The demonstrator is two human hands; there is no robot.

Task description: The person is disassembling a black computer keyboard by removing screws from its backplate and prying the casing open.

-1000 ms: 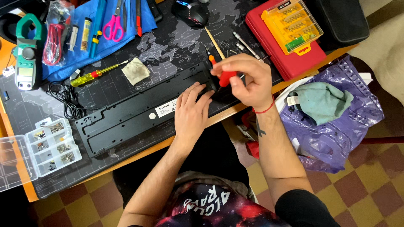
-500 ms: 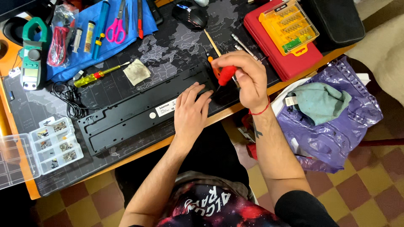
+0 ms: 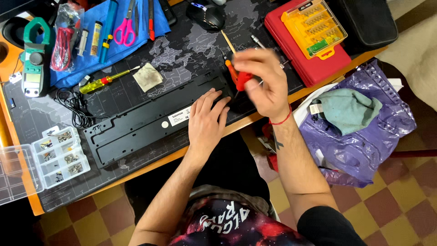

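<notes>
A long, flat black plastic keyboard (image 3: 154,120) lies underside up, slanting across a dark printed desk mat (image 3: 182,50), its matte back carrying a small white label. The left hand (image 3: 207,120) rests palm down on the keyboard's right portion, fingers spread flat and closed on nothing. The right hand (image 3: 264,82), slightly blurred, is curled around the red-and-orange handle of a small screwdriver (image 3: 239,77), held just above the keyboard's right end. Behind, a yellow-handled screwdriver (image 3: 102,81) and a crumpled beige cloth (image 3: 148,76) lie on the mat; pink-handled scissors (image 3: 124,29) sit on a blue cloth. A clear, compartmented plastic box (image 3: 59,155) holds small metal parts. At right, a red case (image 3: 300,50) bears a yellow bit tray, beside a glossy purple bag (image 3: 364,136).
</notes>
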